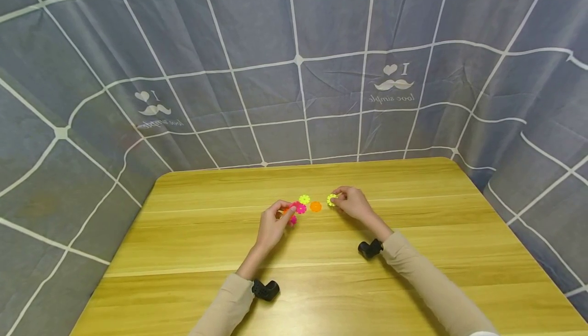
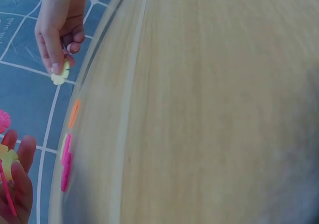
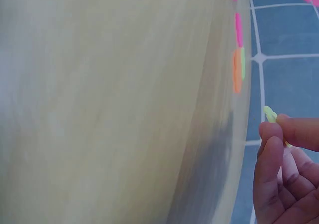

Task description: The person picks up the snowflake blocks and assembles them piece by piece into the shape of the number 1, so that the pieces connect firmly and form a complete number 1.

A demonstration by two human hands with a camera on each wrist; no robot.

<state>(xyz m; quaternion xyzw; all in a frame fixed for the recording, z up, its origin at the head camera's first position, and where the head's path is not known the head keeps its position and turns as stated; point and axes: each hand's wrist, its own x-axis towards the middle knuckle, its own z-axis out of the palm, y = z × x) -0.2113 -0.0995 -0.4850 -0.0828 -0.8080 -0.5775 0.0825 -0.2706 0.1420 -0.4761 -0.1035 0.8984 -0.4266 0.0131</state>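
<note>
From the head camera, an orange flower-shaped disc point(image 1: 315, 206) lies on the wooden tabletop point(image 1: 321, 254), with a loose yellow disc point(image 1: 304, 199) near it at 10 o'clock and a pink disc point(image 1: 300, 207) at 9. Between 2 and 3 o'clock, the right hand point(image 1: 353, 203) has its grip pinched closed on a held yellow disc point(image 1: 330, 199); at 8, the left hand point(image 1: 272, 226) has its grip closed on a multicoloured cluster point(image 2: 7, 159). The discs look like light, stiff, slightly slippery plastic, hard to break, best pinched by the notched rim.
</note>
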